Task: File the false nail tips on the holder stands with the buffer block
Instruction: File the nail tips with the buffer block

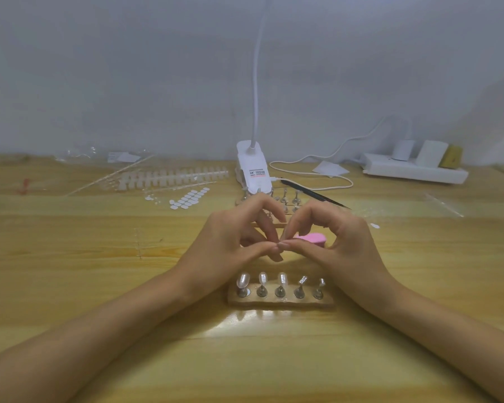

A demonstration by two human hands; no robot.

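In the lower centre of the frame a wooden base [274, 303] carries five holder stands [280, 290]. The three on the left are topped with pale false nail tips [282, 279]; whether the two on the right carry tips is too small and blurred to tell. These tips look thin, light and slick, likely to flex or pop off, so each is best steadied by its metal stem, not by the tip.

Just above, in mid-frame, the two hands meet. The right hand [341, 242] curls thumb and fingers around the pink buffer block [313, 238]. It looks like soft, light foam, best gripped by its long sides. The left hand [233, 239] draws its fingertips into a pinch against the block's end. What it pinches is hidden.

Behind the hands, a second rack [288, 199] is mostly covered. Farther back lie black tweezers [317, 196], a clip lamp [252, 170] cut off by the top edge, and strips of spare tips [172, 175] at upper left.
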